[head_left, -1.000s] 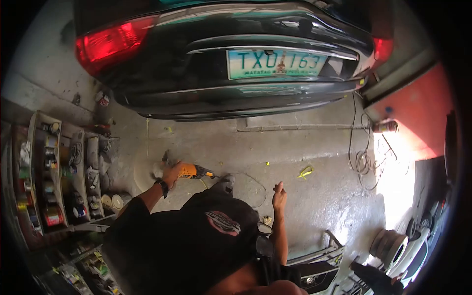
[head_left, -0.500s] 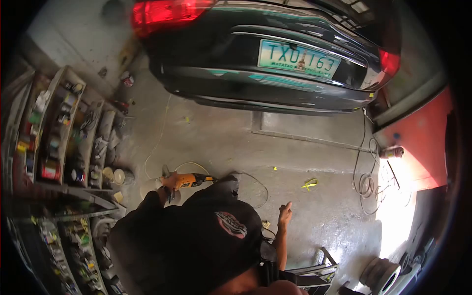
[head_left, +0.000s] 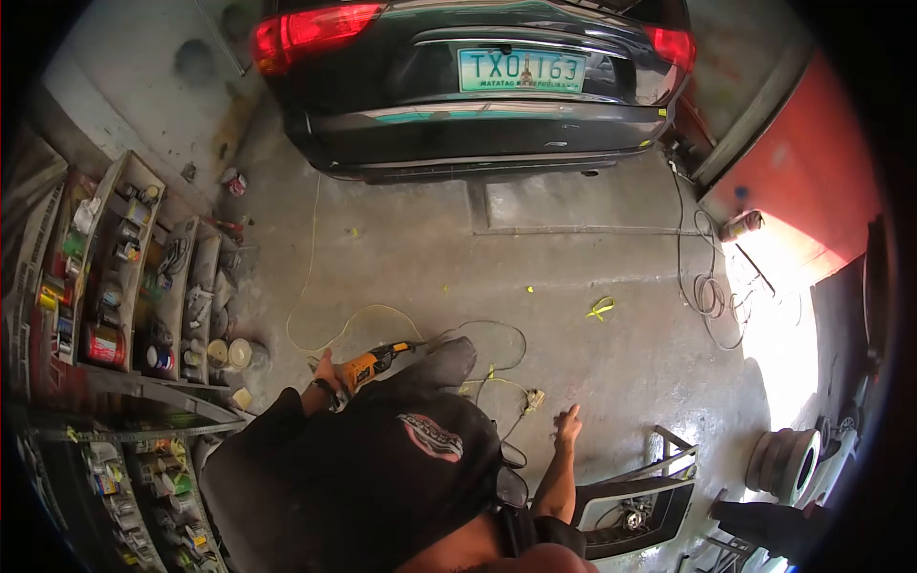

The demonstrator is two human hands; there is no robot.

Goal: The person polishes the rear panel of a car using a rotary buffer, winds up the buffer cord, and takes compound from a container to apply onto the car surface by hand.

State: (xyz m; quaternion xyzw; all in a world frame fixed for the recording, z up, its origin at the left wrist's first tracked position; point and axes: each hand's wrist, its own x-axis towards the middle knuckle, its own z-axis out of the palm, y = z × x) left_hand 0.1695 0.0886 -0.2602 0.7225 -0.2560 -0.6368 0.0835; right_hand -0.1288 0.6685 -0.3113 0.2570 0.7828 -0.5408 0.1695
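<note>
My left hand [head_left: 327,371], with a dark band on its wrist, is wrapped round the front end of an orange and black power tool [head_left: 367,367]. The tool lies across in front of my dark trouser leg, and its cord leaves the rear end. My fingers partly hide the tool's front. My right hand [head_left: 568,423] hangs low over the concrete floor [head_left: 535,329], its fingers loosely bent and partly apart, with nothing visible in it. Close to it, on its left, a yellowish plug or socket piece [head_left: 534,399] lies on the floor with a cord.
Ahead stands a dark car [head_left: 458,134]. Shelves of cans [head_left: 119,258] line the left side. A coiled cable [head_left: 707,291] lies at right by a red panel [head_left: 802,181]. Wheel rims [head_left: 783,463] and a dark trim panel [head_left: 635,520] are at lower right. Thin cords cross the floor.
The view has shifted, and the car now appears higher and farther away. My left hand still holds the tool, now lower in view. The yellowish plug piece and more cord have come into sight.
</note>
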